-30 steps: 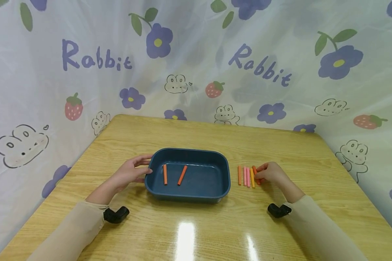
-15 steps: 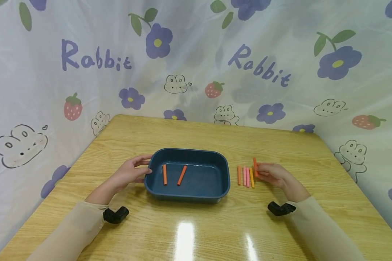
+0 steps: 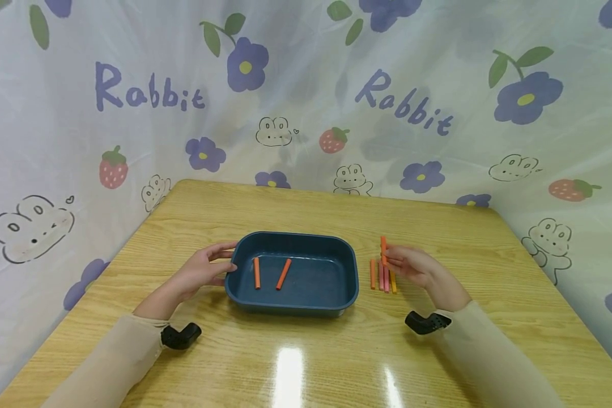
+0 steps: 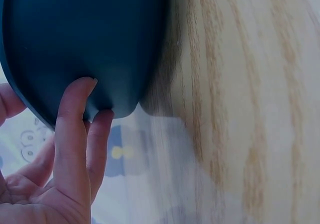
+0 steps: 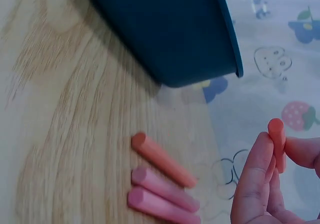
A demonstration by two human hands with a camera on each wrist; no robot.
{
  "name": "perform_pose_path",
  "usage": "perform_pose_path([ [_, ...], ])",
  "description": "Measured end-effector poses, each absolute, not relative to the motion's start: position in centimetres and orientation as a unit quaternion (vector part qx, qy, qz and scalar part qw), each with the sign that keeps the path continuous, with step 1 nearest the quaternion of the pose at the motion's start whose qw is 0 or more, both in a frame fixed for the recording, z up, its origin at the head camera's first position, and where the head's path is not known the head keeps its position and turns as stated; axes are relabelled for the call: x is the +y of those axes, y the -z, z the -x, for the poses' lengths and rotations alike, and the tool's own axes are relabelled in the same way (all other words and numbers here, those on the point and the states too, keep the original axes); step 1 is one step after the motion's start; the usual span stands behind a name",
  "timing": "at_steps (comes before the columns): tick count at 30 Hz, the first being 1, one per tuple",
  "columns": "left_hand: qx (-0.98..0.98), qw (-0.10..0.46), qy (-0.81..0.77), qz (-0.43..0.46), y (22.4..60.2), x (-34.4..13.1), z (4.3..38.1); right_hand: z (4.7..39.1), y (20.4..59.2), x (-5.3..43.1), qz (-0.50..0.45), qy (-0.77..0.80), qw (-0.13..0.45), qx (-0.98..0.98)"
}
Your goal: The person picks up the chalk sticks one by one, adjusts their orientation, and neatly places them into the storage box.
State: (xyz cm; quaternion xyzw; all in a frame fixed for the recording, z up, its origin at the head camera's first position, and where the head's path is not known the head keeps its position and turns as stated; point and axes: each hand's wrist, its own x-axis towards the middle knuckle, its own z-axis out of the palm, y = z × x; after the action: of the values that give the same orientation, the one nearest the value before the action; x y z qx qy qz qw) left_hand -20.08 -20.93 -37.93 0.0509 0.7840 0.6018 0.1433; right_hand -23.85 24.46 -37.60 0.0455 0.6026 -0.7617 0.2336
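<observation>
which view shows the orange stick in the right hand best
The right wrist view: it shows the orange stick close up, pinched by the right hand. The head view shows it small, but lengthwise; the left wrist view doesn't show it.

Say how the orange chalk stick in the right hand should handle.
The chalk stick looks stiff, straight between the fingers. Its round end suggests it could roll if laid down. Being slender, it may snap if pushed sideways.

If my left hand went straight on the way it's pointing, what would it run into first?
The dark blue tray, at once: your left hand seems to be touching its outer wall, with no visible gap.
</observation>
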Motion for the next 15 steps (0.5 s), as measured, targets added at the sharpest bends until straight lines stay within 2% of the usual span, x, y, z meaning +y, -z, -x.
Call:
perform_pose_path([
  [15,0.783,0.144,-0.603,-0.049,37.9,-21.0,19.9,24.6,36.5,21.5,-0.006,0.765,0.255,0.591],
])
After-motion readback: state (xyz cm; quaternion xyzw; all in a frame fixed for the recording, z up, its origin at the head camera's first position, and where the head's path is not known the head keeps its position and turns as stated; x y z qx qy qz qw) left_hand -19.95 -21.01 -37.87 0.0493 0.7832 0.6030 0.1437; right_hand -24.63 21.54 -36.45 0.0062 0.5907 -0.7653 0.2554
